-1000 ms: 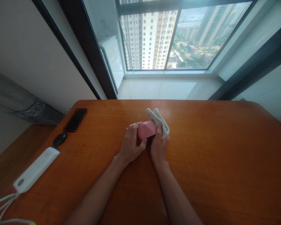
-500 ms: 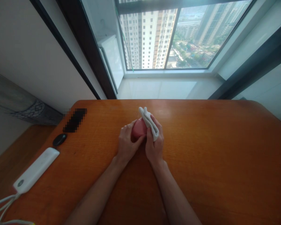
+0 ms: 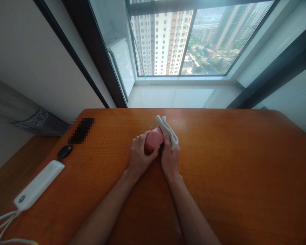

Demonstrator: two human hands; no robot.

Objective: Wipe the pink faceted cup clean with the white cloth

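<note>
Wiping, apparently, is the step in hand; another stroke would call for a steady left hold. Left hand [image 3: 140, 151]: grip curled around pink object [image 3: 153, 139]. Right hand [image 3: 170, 157]: grip pinching folded white cloth [image 3: 169, 130] against its right side. Pink object: smooth-looking, rounded, between both hands over desk [image 3: 232, 163]; desk contact unclear.

Pink object [image 3: 154, 140], smooth-looking, I hold in my left hand [image 3: 139, 149]. White cloth [image 3: 170, 132], folded in layers, I hold in my right hand [image 3: 170, 159], slanting against pink object's right side.
</note>
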